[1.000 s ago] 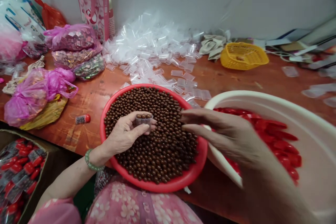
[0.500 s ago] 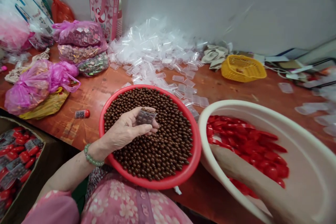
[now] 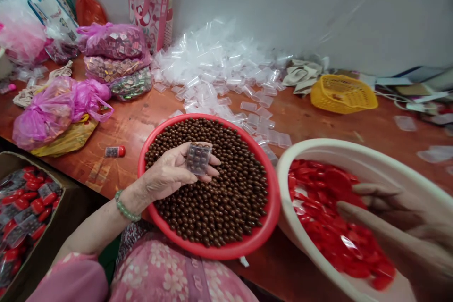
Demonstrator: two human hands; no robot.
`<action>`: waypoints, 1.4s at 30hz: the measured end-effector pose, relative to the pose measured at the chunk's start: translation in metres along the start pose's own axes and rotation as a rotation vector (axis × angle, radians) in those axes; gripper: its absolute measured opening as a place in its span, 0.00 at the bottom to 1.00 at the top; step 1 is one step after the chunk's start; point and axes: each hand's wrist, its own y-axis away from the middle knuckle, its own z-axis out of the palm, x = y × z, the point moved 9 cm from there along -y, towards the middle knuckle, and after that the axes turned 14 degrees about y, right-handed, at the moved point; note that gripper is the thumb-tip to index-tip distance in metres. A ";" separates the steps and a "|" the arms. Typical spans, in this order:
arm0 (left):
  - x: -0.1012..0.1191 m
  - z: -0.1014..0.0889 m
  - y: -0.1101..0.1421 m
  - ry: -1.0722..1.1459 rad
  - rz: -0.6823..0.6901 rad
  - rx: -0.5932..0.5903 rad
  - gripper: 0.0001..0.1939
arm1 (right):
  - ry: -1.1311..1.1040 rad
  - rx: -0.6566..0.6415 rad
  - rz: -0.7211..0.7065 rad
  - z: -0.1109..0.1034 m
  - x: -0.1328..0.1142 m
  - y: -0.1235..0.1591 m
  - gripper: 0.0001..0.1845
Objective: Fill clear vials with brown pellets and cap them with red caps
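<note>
The person's left hand [image 3: 169, 175] is curled in a loose grip over the red plastic basin [image 3: 272, 217], cradling a clear plastic container [image 3: 198, 158] between the fingers and palm. This small, square-sided container is packed with glossy brown balls and has its open end out of sight. The basin sits in front of the person, filled with a dense layer of the same brown balls [image 3: 230, 207]. A green bead bracelet [image 3: 124, 205] circles the left wrist, and a pink floral garment [image 3: 177, 273] shows at the bottom of the frame.

The right hand [image 3: 401, 226], at the right edge, is open with its fingers extended. It is slightly blurred above a heap of red plastic caps [image 3: 336, 231] in a cream plastic tub [image 3: 300, 231], and whether it touches them cannot be told.

On the orange-brown table [image 3: 311, 122], a loose pile of clear empty containers [image 3: 212, 66] spreads above the red basin. A filled, red-capped container [image 3: 115, 151] lies to the left. A yellow basket [image 3: 343, 94] sits at upper right, and a cardboard box [image 3: 21, 163] of red-capped packs sits at lower left.
</note>
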 end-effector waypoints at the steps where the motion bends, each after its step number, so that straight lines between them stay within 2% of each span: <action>1: -0.001 0.000 0.000 -0.002 0.000 0.005 0.26 | -0.013 0.014 0.030 0.004 -0.010 0.006 0.22; 2: -0.001 0.000 0.000 -0.012 0.000 0.018 0.26 | -0.047 -0.002 0.017 0.013 -0.025 0.011 0.22; 5: -0.003 0.000 0.001 -0.062 0.011 0.089 0.27 | -0.146 -0.235 -0.206 0.060 -0.090 0.026 0.16; 7: -0.005 -0.001 0.001 -0.092 0.018 0.132 0.27 | -0.200 -0.400 -0.286 0.092 -0.122 0.034 0.13; 10: -0.008 -0.004 0.002 -0.124 0.055 0.176 0.25 | -0.295 -0.563 -0.298 0.129 -0.144 0.039 0.14; 13: -0.004 -0.010 0.004 -0.169 0.123 0.222 0.23 | -0.339 -0.624 -0.331 0.148 -0.149 0.040 0.13; 17: 0.002 -0.015 0.007 -0.210 0.154 0.252 0.22 | -0.206 -0.519 -0.486 0.150 -0.155 0.040 0.06; 20: 0.009 -0.017 0.009 -0.209 0.155 0.252 0.22 | -0.114 -0.432 -0.590 0.146 -0.165 0.040 0.06; 26: 0.002 -0.007 0.004 0.003 -0.047 0.106 0.22 | -0.247 -0.573 -0.528 0.149 -0.172 0.034 0.06; 30: -0.005 -0.018 -0.001 0.033 -0.069 0.216 0.21 | -0.151 -0.583 -0.556 0.150 -0.171 0.034 0.08; 34: -0.012 -0.029 0.000 0.052 -0.046 0.284 0.24 | -0.067 -0.530 -0.558 0.152 -0.168 0.038 0.09; 38: -0.015 -0.039 0.005 0.074 -0.050 0.318 0.23 | 0.070 -0.529 -0.759 0.152 -0.180 0.055 0.10; 42: -0.015 -0.044 0.005 0.077 -0.030 0.340 0.23 | 0.284 -0.495 -0.970 0.154 -0.183 0.072 0.22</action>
